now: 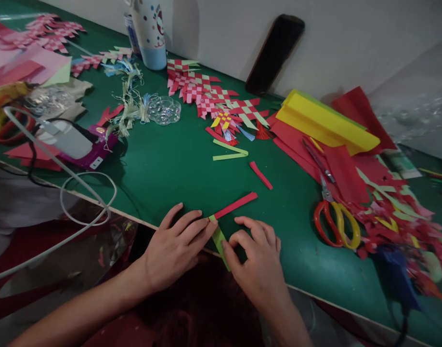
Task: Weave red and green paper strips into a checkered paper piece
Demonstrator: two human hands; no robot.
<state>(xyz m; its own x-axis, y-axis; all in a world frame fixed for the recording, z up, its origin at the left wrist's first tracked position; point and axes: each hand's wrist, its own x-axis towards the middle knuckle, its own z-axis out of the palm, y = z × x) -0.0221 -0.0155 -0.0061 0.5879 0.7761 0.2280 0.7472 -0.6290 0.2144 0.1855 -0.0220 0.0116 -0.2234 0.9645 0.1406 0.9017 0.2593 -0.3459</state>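
My left hand (177,246) rests on the green tabletop (163,178), its fingertips pressing where a red paper strip (235,206) crosses a light green paper strip (219,243). The red strip runs up and to the right from that join. My right hand (255,260) sits just to the right, with thumb and fingers pinching the light green strip's lower part. A short loose red strip (260,175) and two light green strips (230,152) lie a little beyond my hands. The underside of the join is hidden.
Woven red-and-green paper pieces (214,94) lie along the far table edge. Orange-and-yellow-handled scissors (336,224) rest on red paper scraps at right, near a yellow paper stack (325,120). A white cable (87,193) loops over the near left edge.
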